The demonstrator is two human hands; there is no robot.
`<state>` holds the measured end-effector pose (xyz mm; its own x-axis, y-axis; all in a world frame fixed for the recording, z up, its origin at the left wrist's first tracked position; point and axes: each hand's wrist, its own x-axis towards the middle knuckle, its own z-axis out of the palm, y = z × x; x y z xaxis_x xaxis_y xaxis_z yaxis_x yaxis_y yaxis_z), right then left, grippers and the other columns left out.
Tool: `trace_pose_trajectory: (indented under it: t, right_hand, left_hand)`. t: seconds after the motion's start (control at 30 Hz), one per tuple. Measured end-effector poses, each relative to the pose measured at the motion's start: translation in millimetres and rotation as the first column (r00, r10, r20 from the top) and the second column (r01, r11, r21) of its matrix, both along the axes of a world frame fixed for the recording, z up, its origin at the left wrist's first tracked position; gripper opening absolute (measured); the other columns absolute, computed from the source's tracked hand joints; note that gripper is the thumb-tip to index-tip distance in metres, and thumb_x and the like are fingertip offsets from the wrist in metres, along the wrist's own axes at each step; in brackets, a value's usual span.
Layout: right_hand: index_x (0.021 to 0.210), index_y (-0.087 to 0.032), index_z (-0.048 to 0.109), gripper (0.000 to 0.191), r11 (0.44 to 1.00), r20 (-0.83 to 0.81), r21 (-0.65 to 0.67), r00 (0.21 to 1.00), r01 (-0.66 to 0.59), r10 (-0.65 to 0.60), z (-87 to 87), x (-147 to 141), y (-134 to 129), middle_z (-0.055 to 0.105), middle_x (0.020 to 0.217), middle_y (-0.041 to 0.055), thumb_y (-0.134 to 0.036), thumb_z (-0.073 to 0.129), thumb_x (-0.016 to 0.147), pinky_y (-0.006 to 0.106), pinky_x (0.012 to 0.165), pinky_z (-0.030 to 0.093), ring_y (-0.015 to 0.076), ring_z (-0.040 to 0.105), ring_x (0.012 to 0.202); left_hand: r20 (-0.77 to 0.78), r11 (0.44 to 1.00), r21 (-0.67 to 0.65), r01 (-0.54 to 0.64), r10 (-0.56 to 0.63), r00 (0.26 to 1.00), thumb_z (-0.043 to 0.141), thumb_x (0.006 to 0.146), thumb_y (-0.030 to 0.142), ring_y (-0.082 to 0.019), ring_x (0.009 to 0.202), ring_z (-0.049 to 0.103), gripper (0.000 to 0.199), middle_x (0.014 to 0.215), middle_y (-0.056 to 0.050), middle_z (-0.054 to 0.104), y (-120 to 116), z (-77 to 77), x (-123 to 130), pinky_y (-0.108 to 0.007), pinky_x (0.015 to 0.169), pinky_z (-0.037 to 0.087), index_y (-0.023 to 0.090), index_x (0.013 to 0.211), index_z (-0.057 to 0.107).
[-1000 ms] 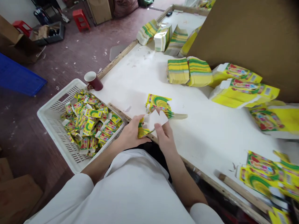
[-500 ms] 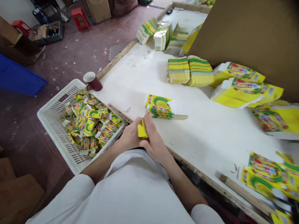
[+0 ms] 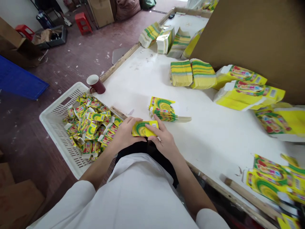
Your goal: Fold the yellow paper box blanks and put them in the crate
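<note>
A small yellow and green printed carton (image 3: 141, 128) is held level between both hands, just in front of my waist at the table edge. My left hand (image 3: 126, 132) grips its left end, thumb below and fingers on top. The fingers of my right hand (image 3: 162, 136) close on its right end, near a barcode. Just beyond lies a fanned stack of flat cartons (image 3: 164, 109) on the white table (image 3: 133, 78). Left of my left hand stands a white plastic basket (image 3: 57, 113) heaped with folded small cartons (image 3: 89, 124).
A maroon mug (image 3: 96, 85) stands on the table corner beside the basket. Bundles of flat cartons (image 3: 193, 73) line the back, before a large cardboard sheet (image 3: 250, 38). More flat cartons (image 3: 269, 175) and a wooden strip (image 3: 250, 197) lie at right. A red stool (image 3: 83, 24) is on the floor.
The hands have moved apart and the carton between them has turned, so its broad printed side and barcode now show. The stack on the table looks the same.
</note>
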<state>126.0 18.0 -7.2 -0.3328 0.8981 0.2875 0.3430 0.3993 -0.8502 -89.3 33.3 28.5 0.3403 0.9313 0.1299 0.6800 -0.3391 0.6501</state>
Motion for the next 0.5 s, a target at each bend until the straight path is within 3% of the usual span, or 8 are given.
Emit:
trace_pose_trajectory:
  t: [0.1,0.17,0.23,0.3,0.37,0.4,0.5]
  right_hand:
    - [0.117,-0.027,0.072,0.029,0.996,-0.008,-0.024,0.997,-0.083,0.083,7.6,7,3,0.044,0.155,0.0099,-0.036,0.063,0.091,0.046,0.108,0.046,0.0288,0.049,0.138]
    - [0.115,-0.027,0.072,0.028,0.999,-0.052,-0.046,0.998,-0.025,0.023,9.3,3,5,0.051,0.150,0.0104,-0.034,0.065,0.090,0.047,0.111,0.043,0.0288,0.048,0.138]
    - [0.129,-0.027,0.063,0.039,0.994,-0.110,-0.084,0.990,0.076,-0.085,7.8,-6,5,0.052,0.148,0.0114,-0.033,0.064,0.090,0.048,0.113,0.041,0.0280,0.046,0.140]
    - [0.147,-0.027,0.041,0.064,0.987,-0.159,-0.130,0.980,0.095,-0.116,4.8,-14,7,0.047,0.151,0.0137,-0.037,0.065,0.089,0.047,0.110,0.044,0.0275,0.049,0.137]
    - [0.155,-0.026,0.023,0.085,0.989,-0.179,-0.126,0.978,0.081,-0.103,1.5,-13,13,0.041,0.155,0.0164,-0.042,0.069,0.085,0.046,0.106,0.048,0.0283,0.054,0.132]
    - [0.155,-0.025,0.022,0.088,0.989,-0.162,-0.088,0.978,0.115,-0.128,-0.5,-9,19,0.040,0.155,0.0171,-0.044,0.071,0.084,0.046,0.105,0.048,0.0291,0.055,0.130]
    - [0.148,-0.021,0.037,0.073,0.924,0.018,0.113,0.929,0.365,-0.369,-11.0,16,42,0.049,0.147,0.0172,-0.041,0.068,0.086,0.051,0.109,0.041,0.0324,0.051,0.131]
  left_hand:
    - [0.006,0.999,-0.007,0.032,-0.032,0.999,0.089,0.062,0.039,-0.028,0.106,0.062,0.065,0.110,-0.007,0.065,3,0.9,2,-0.040,0.090,0.051,0.022,0.116,0.057]
    - [0.013,0.999,0.044,0.015,-0.016,1.000,0.089,0.061,0.041,-0.028,0.106,0.062,0.066,0.110,-0.007,0.064,3,-0.3,8,-0.041,0.092,0.050,0.022,0.115,0.056]
    - [0.008,0.995,0.101,-0.023,0.023,1.000,0.087,0.063,0.044,-0.028,0.108,0.061,0.065,0.109,-0.007,0.064,3,-1.8,13,-0.042,0.093,0.050,0.022,0.115,0.055]
    - [-0.025,0.992,0.113,-0.050,0.054,0.998,0.084,0.067,0.044,-0.028,0.109,0.060,0.062,0.110,-0.007,0.063,2,-2.6,9,-0.042,0.094,0.049,0.022,0.117,0.054]
    - [-0.099,0.990,0.092,-0.107,0.116,0.988,0.084,0.069,0.041,-0.029,0.109,0.060,0.059,0.112,-0.008,0.063,1,-1.5,-11,-0.043,0.094,0.049,0.023,0.117,0.055]
    - [-0.157,0.983,0.087,-0.162,0.174,0.972,0.084,0.067,0.040,-0.030,0.108,0.059,0.060,0.112,-0.009,0.063,0,-0.1,-27,-0.046,0.095,0.048,0.023,0.117,0.055]
    - [-0.357,0.892,0.173,-0.418,0.452,0.818,0.087,0.061,0.044,-0.043,0.118,0.052,0.076,0.121,-0.017,0.059,-1,5.7,-85,-0.062,0.100,0.038,0.019,0.124,0.054]
